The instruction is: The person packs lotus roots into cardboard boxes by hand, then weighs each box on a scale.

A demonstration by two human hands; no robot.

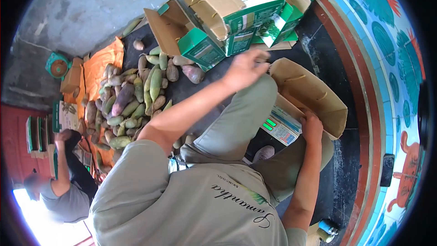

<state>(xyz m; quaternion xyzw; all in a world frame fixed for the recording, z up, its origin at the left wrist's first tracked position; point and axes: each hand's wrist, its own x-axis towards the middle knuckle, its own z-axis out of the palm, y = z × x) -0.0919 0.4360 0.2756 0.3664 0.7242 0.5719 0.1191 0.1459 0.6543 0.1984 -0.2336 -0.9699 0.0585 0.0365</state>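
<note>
My left hand (248,67) is above my left knee, slightly blurred, its fingers loosely bent and apart with nothing visible in them. It is between the stacked cartons and an open brown cardboard box (334,99). My right hand (312,126) is closed on the near edge of that box, which has string handles inside. Under the box's near side is a digital scale (283,133) with green lit displays. The box's contents are mostly hidden by its walls.
Green and white cartons (255,16) stand at the top. Long green and purple tubers (123,100) lie heaped on the left, partly on orange cloth (105,59). Another person (66,196) sits at far left. A phone (387,170) is at right.
</note>
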